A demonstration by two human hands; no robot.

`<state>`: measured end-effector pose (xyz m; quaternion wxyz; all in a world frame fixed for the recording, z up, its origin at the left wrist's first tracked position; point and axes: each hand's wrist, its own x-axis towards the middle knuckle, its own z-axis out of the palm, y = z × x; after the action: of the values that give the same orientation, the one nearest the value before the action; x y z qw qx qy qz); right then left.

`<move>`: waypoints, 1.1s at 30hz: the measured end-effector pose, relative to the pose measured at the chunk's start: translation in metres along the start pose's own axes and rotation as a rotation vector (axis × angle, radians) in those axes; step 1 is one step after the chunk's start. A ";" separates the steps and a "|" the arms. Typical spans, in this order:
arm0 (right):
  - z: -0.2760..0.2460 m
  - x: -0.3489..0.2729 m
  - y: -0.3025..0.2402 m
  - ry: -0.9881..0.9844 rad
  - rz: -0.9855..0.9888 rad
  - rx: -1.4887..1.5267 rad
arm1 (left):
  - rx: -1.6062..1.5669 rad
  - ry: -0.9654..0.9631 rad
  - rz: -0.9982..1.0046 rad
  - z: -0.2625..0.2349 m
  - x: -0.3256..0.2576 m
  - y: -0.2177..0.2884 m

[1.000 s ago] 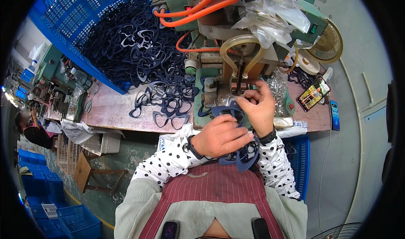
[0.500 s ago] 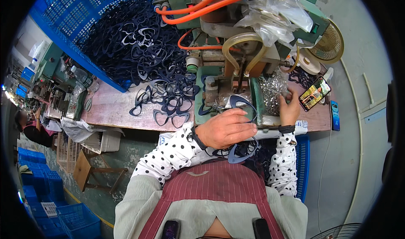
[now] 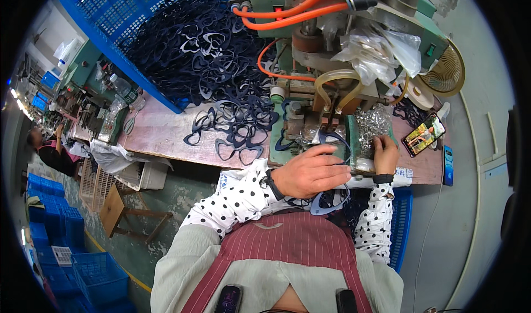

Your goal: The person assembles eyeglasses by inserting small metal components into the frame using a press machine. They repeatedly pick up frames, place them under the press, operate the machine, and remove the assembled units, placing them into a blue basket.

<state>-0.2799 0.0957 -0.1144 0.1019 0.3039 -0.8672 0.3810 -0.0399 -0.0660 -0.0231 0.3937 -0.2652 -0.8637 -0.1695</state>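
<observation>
Left hand, just right of the frame's centre, is closed around a dark blue heart-shaped glasses frame, pinching the rim with fingers curled over it and holding it at the foot of the green press machine in the upper middle of the picture. Right hand, a little further right, lies with bent fingers on the bag of small silvery metal parts; whether it grips any piece cannot be told. A 2nd frame of the same kind hangs below the left hand, over the person's lap. Judged from its thin, cut-out outline, the frame is probably light plastic, fairly stiff across the front but likely to flex or snap at the narrow bridge between the 2 hearts, so a hold on the thicker outer rim near the corner seems safest. Its smooth surface may slip between dry fingers. More loose frames lie on the wooden bench left of the machine, and a heap fills the blue crate in the upper left.
</observation>
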 end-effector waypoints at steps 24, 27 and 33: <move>-0.001 -0.011 -0.009 0.224 0.090 0.201 | -0.963 0.895 -1.618 -0.041 -0.125 -0.047; -0.005 -0.011 -0.024 0.238 -0.020 0.290 | -0.863 0.813 -1.586 -0.047 -0.112 -0.041; -0.030 -0.011 -0.111 -0.081 0.034 0.690 | -0.315 0.630 -1.318 -0.055 -0.075 -0.032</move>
<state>-0.2057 0.0643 -0.0318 -0.0477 0.3206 -0.6958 0.6409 0.0147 -0.1434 -0.0491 0.3967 0.3154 -0.6556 -0.5598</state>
